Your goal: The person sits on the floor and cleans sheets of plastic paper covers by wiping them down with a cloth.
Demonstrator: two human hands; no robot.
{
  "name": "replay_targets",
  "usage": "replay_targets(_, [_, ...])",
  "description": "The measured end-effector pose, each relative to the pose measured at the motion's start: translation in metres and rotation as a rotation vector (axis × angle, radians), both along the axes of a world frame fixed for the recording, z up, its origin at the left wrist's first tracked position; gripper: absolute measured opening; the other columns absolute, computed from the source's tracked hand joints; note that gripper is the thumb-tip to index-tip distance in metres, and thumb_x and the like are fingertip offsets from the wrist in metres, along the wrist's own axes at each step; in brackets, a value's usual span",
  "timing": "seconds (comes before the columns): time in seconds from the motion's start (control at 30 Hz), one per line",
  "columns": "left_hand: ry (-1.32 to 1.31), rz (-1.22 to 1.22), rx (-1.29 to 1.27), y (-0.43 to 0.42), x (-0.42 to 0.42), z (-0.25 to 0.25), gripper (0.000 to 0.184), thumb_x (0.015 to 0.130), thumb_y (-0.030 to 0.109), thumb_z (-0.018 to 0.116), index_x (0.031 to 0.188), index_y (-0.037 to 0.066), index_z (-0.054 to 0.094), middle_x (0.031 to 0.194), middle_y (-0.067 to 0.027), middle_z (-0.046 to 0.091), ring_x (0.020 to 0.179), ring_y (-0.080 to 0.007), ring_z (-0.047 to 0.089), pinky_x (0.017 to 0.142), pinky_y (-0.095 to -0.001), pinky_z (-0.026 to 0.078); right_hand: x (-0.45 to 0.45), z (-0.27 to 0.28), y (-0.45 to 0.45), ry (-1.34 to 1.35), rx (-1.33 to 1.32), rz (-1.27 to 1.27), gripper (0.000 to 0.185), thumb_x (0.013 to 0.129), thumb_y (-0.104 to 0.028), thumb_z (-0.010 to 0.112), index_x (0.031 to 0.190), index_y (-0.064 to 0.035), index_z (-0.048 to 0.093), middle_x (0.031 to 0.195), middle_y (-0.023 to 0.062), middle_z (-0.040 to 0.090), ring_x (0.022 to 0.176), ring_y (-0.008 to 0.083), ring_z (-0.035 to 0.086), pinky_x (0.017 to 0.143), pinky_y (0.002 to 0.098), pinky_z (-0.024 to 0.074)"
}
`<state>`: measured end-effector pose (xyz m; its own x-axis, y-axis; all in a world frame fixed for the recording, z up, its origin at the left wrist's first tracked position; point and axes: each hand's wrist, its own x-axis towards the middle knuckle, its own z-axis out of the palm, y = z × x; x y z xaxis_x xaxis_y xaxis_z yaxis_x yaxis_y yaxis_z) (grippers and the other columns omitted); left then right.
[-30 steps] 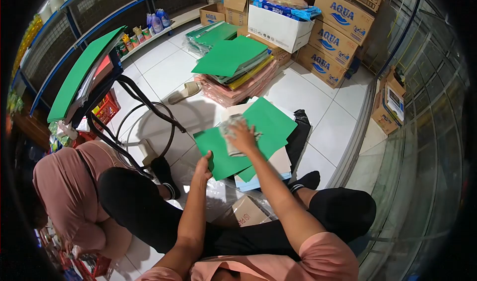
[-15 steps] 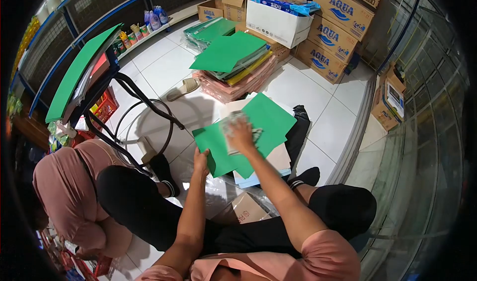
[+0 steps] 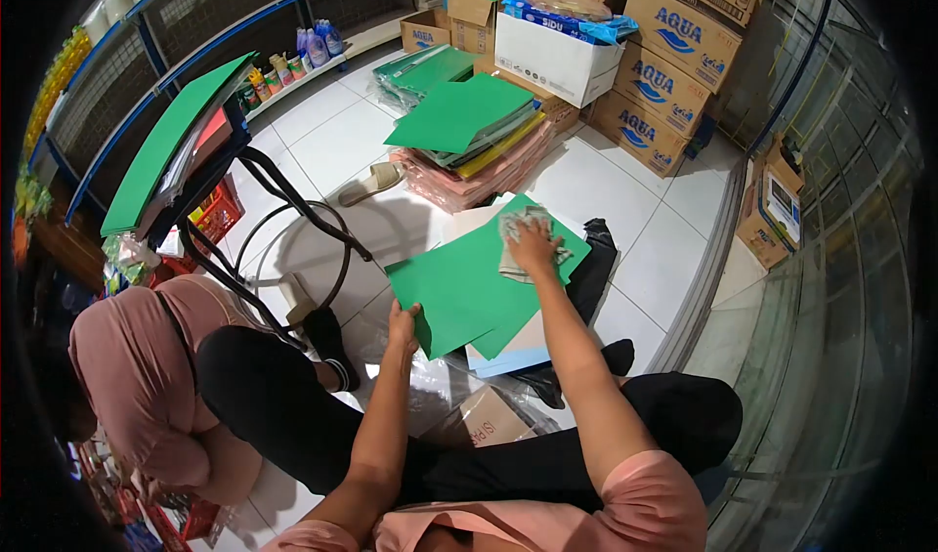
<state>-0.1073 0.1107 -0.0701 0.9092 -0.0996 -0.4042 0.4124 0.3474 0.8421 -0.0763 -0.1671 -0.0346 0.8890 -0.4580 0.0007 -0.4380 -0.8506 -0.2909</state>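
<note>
Pressing cloth (image 3: 510, 228) w/ R hand (image 3: 532, 248) at approx. 1–2 o'clock on overlapping green sheets (image 3: 454, 293), fingers spread over it. L hand (image 3: 402, 327) gripping sheet edge at 8 o'clock, thumb on top. Sheets lie on paper pile (image 3: 518, 355), ctr., betw. wearer's legs. Plastic-wrapped stack (image 3: 445, 189) near 12 o'clock, sandal (image 3: 369, 186) approx. 11; co-worker (image 3: 137, 376) approx. 8.

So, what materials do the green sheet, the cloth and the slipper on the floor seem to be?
The green sheet: probably coloured card, smooth and matt, as it lies flat with straight edges; thin plastic is possible.
The cloth: soft woven fabric, likely cotton, judging by its loose folds.
The slipper: beige, dull finish; fabric or synthetic, I cannot tell.
</note>
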Motion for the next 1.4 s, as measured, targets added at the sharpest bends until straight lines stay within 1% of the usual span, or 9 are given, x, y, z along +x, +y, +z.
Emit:
replay_targets(0.17, [0.034,0.035,-0.063,-0.001,0.005,-0.007,0.031,0.088,0.017,0.045,0.118,0.007,0.043,0.102,-0.0128,0.054,0.085,-0.022,0.053,0.078,-0.0328,0.042,-0.006,-0.023,0.013,-0.13,-0.23,-0.032,0.048,0.079,-0.039,0.048,0.122,-0.0155,0.045,0.131,0.0154,0.036,0.123,0.0356,0.029,0.093,0.0618,0.0211])
replay_targets(0.27, [0.112,0.066,-0.166,0.001,0.006,-0.007,0.036,0.089,0.027,0.044,0.119,0.008,0.043,0.106,-0.0128,0.053,0.089,-0.0224,0.053,0.08,-0.0333,0.042,-0.01,-0.026,0.056,-0.283,-0.227,0.19,0.045,0.079,-0.037,0.05,0.116,-0.0133,0.05,0.125,0.0154,0.043,0.117,0.0356,0.036,0.093,0.0525,0.027])
replay_targets(0.4, [0.14,0.058,-0.348,-0.002,0.007,0.002,0.044,0.089,0.04,0.043,0.121,0.01,0.042,0.112,-0.0125,0.052,0.094,-0.0228,0.052,0.083,-0.0338,0.042,-0.014,-0.022,0.13,-0.434,0.032,0.573,0.04,0.076,-0.037,0.054,0.108,-0.013,0.056,0.116,0.0116,0.051,0.112,0.032,0.042,0.09,0.0466,0.0305])
replay_targets(0.5, [0.002,-0.048,-0.575,-0.003,0.004,0.018,0.051,0.087,0.048,0.043,0.123,0.012,0.042,0.117,-0.0117,0.05,0.1,-0.0228,0.051,0.085,-0.0341,0.041,-0.029,-0.015,0.172,-0.553,0.255,0.61,0.041,0.079,-0.04,0.051,0.11,-0.0132,0.056,0.118,0.0116,0.049,0.114,0.0324,0.04,0.095,0.0496,0.026])
replay_targets(0.7, [0.087,-0.113,-0.591,-0.006,-0.001,0.039,0.047,0.088,0.042,0.044,0.122,0.011,0.042,0.115,-0.0105,0.05,0.096,-0.0213,0.051,0.082,-0.0338,0.042,-0.034,-0.011,0.155,-0.418,0.135,0.541,0.043,0.08,-0.041,0.049,0.114,-0.0133,0.053,0.124,0.0115,0.046,0.119,0.0331,0.036,0.098,0.0534,0.0205])
replay_targets(0.87, [-0.078,-0.161,-0.167,0.004,0.008,-0.008,0.043,0.089,0.038,0.046,0.121,0.01,0.042,0.112,-0.0105,0.05,0.091,-0.0201,0.052,0.08,-0.0337,0.043,-0.024,-0.026,0.098,-0.427,-0.023,0.3,0.043,0.077,-0.041,0.053,0.112,-0.0153,0.055,0.124,0.0122,0.046,0.119,0.0327,0.036,0.098,0.0575,0.0175])
replay_targets(1.0, [-0.069,-0.269,-0.225,-0.001,-0.003,0.03,0.039,0.089,0.033,0.046,0.119,0.009,0.043,0.108,-0.0105,0.051,0.087,-0.0194,0.052,0.077,-0.0331,0.043,-0.029,-0.025,0.054,-0.428,-0.074,0.063,0.043,0.077,-0.04,0.053,0.112,-0.0152,0.055,0.124,0.0133,0.045,0.12,0.0333,0.034,0.098,0.0575,0.0175])
replay_targets(1.23, [0.078,-0.26,-0.439,-0.011,-0.014,0.02,0.044,0.087,0.04,0.047,0.119,0.01,0.043,0.11,-0.0116,0.051,0.09,-0.0197,0.052,0.078,-0.0333,0.044,-0.033,-0.029,0.049,-0.454,-0.191,-0.083,0.041,0.075,-0.039,0.056,0.108,-0.0147,0.057,0.122,0.0114,0.047,0.118,0.0329,0.037,0.096,0.0521,0.024])
replay_targets(1.4, [0.148,-0.282,-0.644,-0.019,-0.015,0.014,0.051,0.086,0.047,0.046,0.119,0.008,0.045,0.11,-0.0114,0.054,0.093,-0.0204,0.054,0.08,-0.0337,0.044,-0.033,-0.022,0.098,-0.503,-0.002,0.12,0.038,0.075,-0.035,0.056,0.106,-0.0132,0.056,0.114,0.0096,0.052,0.109,0.0313,0.044,0.092,0.0432,0.0313])
